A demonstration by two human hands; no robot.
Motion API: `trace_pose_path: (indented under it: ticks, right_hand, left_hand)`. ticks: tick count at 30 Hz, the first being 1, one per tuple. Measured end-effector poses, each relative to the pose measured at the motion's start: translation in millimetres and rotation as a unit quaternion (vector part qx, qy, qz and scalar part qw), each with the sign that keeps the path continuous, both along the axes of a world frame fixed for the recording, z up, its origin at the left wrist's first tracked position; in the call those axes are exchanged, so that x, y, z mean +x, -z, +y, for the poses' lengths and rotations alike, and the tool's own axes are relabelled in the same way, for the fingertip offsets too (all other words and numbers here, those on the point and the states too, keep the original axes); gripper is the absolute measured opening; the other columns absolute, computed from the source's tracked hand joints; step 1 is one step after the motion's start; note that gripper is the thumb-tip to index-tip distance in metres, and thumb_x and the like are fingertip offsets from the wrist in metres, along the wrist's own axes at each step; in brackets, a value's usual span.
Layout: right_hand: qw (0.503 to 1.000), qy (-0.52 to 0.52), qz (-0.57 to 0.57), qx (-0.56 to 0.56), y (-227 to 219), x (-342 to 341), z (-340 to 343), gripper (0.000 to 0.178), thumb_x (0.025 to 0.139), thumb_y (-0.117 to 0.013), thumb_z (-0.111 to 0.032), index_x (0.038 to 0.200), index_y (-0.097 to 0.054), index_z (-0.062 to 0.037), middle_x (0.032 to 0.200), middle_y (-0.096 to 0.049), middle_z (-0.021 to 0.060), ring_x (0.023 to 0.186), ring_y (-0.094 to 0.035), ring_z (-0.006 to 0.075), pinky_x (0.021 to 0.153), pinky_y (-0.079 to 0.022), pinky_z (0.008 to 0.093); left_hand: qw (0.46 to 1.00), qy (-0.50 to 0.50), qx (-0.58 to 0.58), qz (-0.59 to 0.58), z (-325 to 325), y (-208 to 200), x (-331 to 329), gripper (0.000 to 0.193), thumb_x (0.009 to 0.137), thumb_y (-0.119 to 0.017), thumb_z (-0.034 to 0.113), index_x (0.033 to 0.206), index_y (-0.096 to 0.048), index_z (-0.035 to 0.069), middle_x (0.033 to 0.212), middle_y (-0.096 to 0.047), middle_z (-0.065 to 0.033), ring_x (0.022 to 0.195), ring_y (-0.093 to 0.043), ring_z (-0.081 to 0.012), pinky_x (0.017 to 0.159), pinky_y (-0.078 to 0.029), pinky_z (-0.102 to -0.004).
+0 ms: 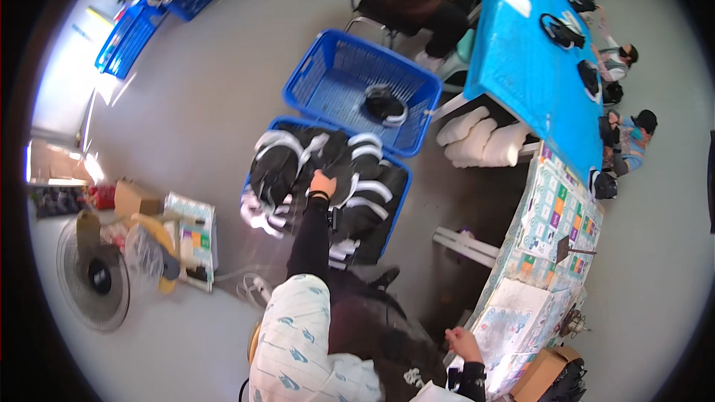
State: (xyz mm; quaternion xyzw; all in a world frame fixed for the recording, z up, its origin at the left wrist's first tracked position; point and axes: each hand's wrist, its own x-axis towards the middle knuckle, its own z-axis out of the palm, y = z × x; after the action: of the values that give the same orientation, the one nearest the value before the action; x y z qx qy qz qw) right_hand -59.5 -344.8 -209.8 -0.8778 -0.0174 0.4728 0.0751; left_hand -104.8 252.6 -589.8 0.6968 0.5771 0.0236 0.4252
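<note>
The left hand (322, 182) reaches into a blue basket (400, 201) of soft, light black-and-white headsets (350, 179); its fingers seem closed on one band, the best hold.

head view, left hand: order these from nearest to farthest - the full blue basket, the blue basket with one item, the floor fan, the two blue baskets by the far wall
1. The full blue basket: the left hand is reaching into its black and white pile.
2. The blue basket with one item: just beyond, up and right.
3. The floor fan: low on the left.
4. The two blue baskets by the far wall: upper left.
</note>
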Motion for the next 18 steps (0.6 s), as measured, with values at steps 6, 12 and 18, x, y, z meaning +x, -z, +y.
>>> trace_pose_path:
  ticks: [6,12,18]
  right_hand:
    - [0.997,0.032,-0.065,0.004,0.4,-0.1,29.0,0.037,0.099,-0.072,-0.04,0.093,-0.071,-0.0028,0.07,-0.073,0.0109,0.064,-0.074,0.022,0.065,-0.058,0.036]
    - [0.997,-0.021,-0.067,-0.006,26.8,7.7,45.4,0.037,0.097,-0.07,-0.041,0.101,-0.074,-0.0051,0.092,-0.077,0.0189,0.092,-0.074,0.0396,0.081,-0.059,0.0464]
    - [0.993,-0.068,-0.046,0.086,37.5,12.2,36.6,0.036,0.098,-0.07,-0.039,0.102,-0.073,-0.004,0.087,-0.076,0.0182,0.085,-0.074,0.0389,0.076,-0.058,0.0453]
  left_hand:
    - [0.989,-0.126,-0.051,0.063,35.2,13.6,86.4,0.061,0.081,-0.072,0.016,0.133,-0.052,-0.007,0.139,-0.062,-0.0311,0.13,-0.061,-0.0457,0.112,-0.049,-0.0484]
    - [0.982,-0.118,-0.137,-0.046,73.4,51.9,55.2,0.059,0.09,-0.075,0.041,0.108,-0.069,-0.015,0.096,-0.075,-0.0272,0.075,-0.076,-0.0366,0.069,-0.062,-0.042]
    - [0.985,-0.143,0.046,-0.087,63.9,0.1,18.9,0.054,0.102,-0.064,0.044,0.107,-0.069,-0.01,0.104,-0.075,-0.0283,0.1,-0.072,-0.0415,0.087,-0.055,-0.0461]
